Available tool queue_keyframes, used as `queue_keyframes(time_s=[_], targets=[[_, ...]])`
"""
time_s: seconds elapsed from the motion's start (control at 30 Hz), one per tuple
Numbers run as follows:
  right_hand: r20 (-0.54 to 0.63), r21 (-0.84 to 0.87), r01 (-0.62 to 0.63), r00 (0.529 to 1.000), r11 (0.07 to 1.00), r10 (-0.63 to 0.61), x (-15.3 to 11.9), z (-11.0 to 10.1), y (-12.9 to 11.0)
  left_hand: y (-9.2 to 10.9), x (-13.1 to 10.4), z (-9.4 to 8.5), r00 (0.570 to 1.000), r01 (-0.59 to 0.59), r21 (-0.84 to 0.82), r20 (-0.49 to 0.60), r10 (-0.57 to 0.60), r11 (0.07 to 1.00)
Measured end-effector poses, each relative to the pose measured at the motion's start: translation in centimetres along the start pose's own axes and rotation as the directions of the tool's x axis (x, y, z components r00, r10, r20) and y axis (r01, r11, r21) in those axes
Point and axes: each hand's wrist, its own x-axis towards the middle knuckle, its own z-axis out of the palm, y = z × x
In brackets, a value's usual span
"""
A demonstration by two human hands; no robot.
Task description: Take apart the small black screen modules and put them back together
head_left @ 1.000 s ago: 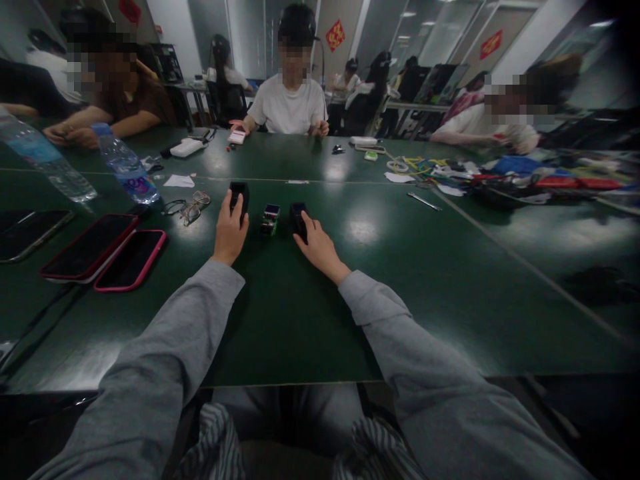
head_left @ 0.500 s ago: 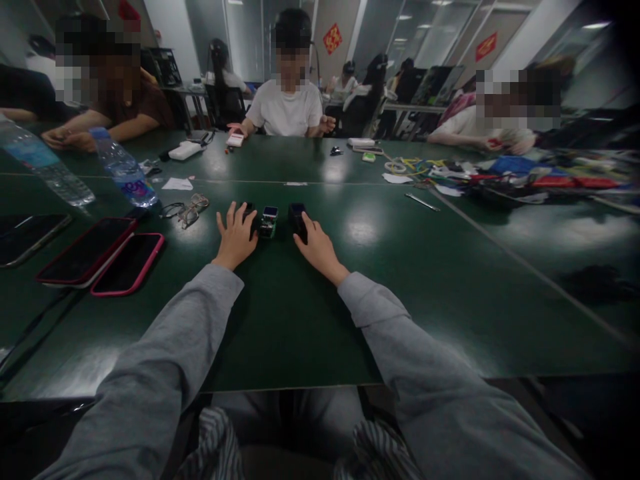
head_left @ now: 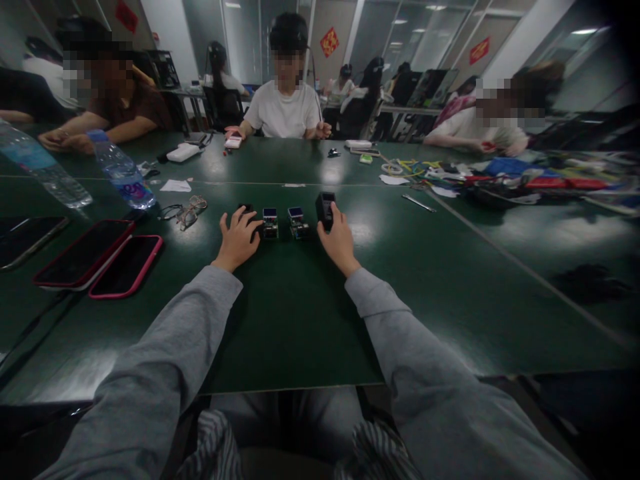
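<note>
A big, shiny green tabletop (head_left: 300,320) fills the middle of the room. Across it I see a person in a white shirt (head_left: 283,110). A clear bottle with a blue cap (head_left: 123,173) stands over on the left, and a pink-edged phone (head_left: 126,267) lies nearer. The left hand (head_left: 236,240) has its fingers spread over a black case (head_left: 245,208); I cannot tell if they grip it. The right hand (head_left: 339,240) pinches another black case (head_left: 326,208) between thumb and fingers. Between the hands, on the tabletop, sit two little circuit boards, a left board (head_left: 271,228) and a right board (head_left: 299,230), near each other but apart.
</note>
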Motion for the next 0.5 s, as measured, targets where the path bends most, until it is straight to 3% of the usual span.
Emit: queue_keyframes(time_s=[0.17,0.33,0.43,0.5], targets=[[0.08,-0.099,-0.011,0.997,0.995,0.019,0.0,1.3,1.6,-0.1,0.2,0.0,0.995,0.078,-0.009,-0.058,-0.079,0.997],[-0.021,-0.181,0.063,0.997,0.981,-0.068,-0.1,1.1,0.7,0.6,0.4,-0.6,0.995,0.063,-0.053,-0.078,-0.067,0.997],[-0.015,-0.147,0.176,0.983,0.973,-0.181,-0.4,0.5,-0.9,1.3,0.5,-1.0,0.999,-0.011,-0.052,-0.047,0.009,0.999],[0.072,-0.118,0.307,0.951,0.944,-0.301,-0.8,0.2,-2.0,1.6,0.4,-1.1,0.999,-0.049,-0.037,-0.016,0.049,0.998]])
